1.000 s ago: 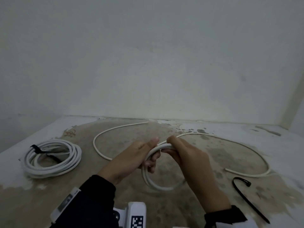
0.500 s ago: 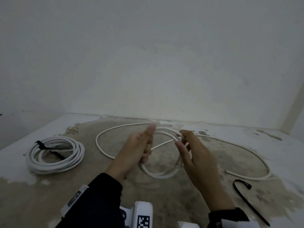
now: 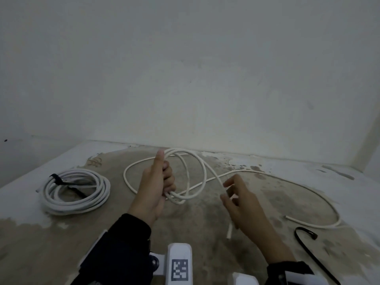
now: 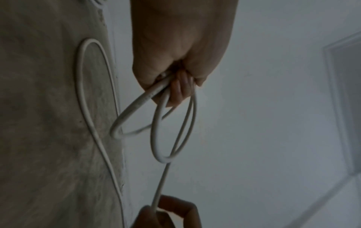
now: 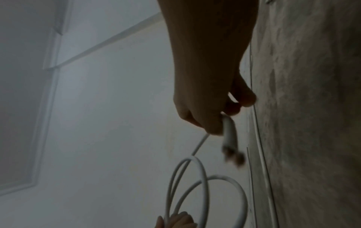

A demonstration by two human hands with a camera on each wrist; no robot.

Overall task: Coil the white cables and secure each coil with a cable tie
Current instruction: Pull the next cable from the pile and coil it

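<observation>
The left hand (image 3: 156,188) fists 2 loops of thin white round cable (image 3: 202,171) (keeping them stacked); beside that grip, the right hand (image 3: 239,199) pinches its stripped end.

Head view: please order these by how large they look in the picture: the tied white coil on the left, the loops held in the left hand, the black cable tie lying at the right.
1. Tied white coil and loops in the left hand: alike in spread, so unranked.
2. Black cable tie: long but thinnest.
</observation>
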